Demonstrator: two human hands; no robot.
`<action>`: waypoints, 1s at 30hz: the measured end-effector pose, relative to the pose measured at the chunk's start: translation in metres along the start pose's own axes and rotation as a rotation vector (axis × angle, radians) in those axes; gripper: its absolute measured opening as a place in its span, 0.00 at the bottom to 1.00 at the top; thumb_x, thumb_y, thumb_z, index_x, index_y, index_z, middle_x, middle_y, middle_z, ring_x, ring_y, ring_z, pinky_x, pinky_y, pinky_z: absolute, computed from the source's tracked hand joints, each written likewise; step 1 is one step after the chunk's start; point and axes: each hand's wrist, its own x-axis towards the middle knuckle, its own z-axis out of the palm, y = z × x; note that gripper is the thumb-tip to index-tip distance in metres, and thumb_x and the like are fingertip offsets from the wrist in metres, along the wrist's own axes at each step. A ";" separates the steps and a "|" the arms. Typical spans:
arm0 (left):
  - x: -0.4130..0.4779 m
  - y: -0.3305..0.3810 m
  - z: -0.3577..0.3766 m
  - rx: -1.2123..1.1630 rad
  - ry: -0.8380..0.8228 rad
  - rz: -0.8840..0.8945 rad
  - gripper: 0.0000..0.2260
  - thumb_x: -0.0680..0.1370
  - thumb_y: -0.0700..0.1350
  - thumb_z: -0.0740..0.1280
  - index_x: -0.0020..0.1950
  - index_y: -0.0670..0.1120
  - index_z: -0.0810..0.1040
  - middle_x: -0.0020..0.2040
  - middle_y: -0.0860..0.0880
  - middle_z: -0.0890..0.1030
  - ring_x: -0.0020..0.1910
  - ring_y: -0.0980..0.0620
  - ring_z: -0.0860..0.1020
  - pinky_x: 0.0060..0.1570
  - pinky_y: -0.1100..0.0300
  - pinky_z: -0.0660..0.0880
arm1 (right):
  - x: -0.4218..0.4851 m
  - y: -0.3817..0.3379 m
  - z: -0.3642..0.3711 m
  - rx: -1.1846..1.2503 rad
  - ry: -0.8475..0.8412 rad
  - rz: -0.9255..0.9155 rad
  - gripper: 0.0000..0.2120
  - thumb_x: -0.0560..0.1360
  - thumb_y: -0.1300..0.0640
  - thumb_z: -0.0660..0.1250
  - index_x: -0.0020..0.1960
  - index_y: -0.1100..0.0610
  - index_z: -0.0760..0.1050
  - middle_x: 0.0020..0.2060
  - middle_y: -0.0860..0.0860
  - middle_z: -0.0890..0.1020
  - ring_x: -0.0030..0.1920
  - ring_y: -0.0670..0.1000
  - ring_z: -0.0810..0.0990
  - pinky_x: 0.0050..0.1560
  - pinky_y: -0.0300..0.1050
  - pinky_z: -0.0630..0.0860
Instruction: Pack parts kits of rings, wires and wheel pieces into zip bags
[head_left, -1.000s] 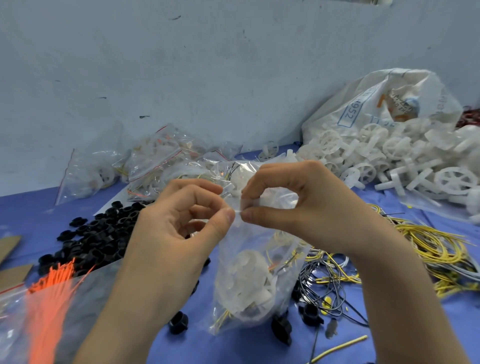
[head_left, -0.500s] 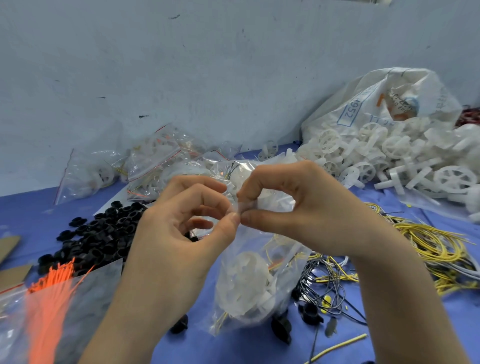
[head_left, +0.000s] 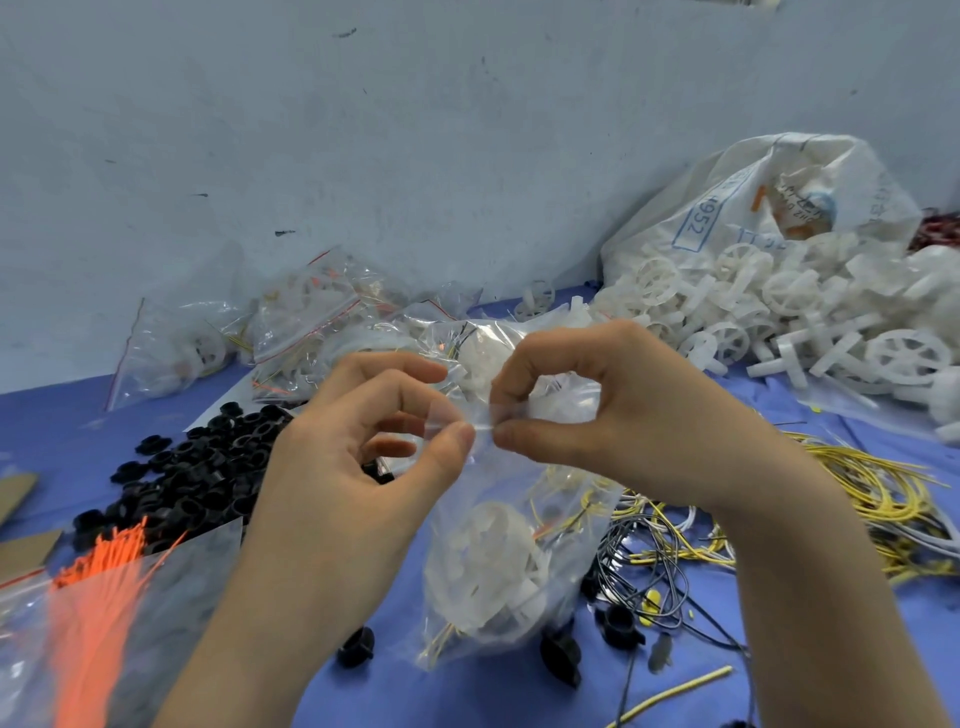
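Pale, scuffed wall (head_left: 415, 130) fills the top half of the view, with a blue table (head_left: 62, 415) spread below it. At the centre a clear zip bag (head_left: 493, 561) is held up by its top edge; everything else is placed from it.

Behind the bag and far to its right, a big white sack (head_left: 779, 197) spills a heap of white wheel pieces (head_left: 779, 322). Behind the bag to its left lie several filled bags (head_left: 311, 312). Left of the bag sits a pile of black rings (head_left: 197, 467). Right of it is a tangle of yellow wires (head_left: 857, 488). Below and left of it is a packet of orange ties (head_left: 98, 587). Inside the bag are a white wheel and some yellow wire.

The left hand (head_left: 353, 467) and right hand (head_left: 639, 415) meet at the bag's mouth. Each pinches the clear strip between thumb and curled forefinger, thumb tips almost touching. Whether the zip is fully closed cannot be told.

The likely trouble is a gap left in the seal, perhaps from a wire end caught in the track. The loaded bag could also slip from so small a pinch and spill.
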 end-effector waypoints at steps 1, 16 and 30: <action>0.000 0.000 -0.001 0.013 -0.007 0.009 0.00 0.67 0.47 0.70 0.36 0.52 0.80 0.52 0.62 0.78 0.44 0.59 0.80 0.42 0.72 0.73 | 0.000 0.000 0.000 0.014 -0.010 0.005 0.05 0.70 0.61 0.73 0.39 0.53 0.80 0.36 0.46 0.83 0.41 0.43 0.79 0.48 0.38 0.73; -0.001 0.000 0.002 -0.050 -0.071 0.025 0.01 0.69 0.46 0.70 0.39 0.50 0.80 0.51 0.58 0.79 0.41 0.50 0.84 0.43 0.56 0.79 | 0.001 -0.001 0.000 0.004 -0.046 -0.002 0.06 0.73 0.62 0.71 0.40 0.52 0.79 0.37 0.45 0.83 0.42 0.43 0.80 0.51 0.42 0.74; -0.001 -0.002 0.004 -0.074 -0.048 0.081 0.02 0.70 0.43 0.69 0.38 0.49 0.79 0.48 0.54 0.80 0.45 0.49 0.83 0.46 0.66 0.77 | 0.001 0.000 0.002 -0.025 -0.013 -0.071 0.05 0.73 0.62 0.70 0.41 0.53 0.78 0.35 0.42 0.81 0.41 0.43 0.78 0.47 0.39 0.73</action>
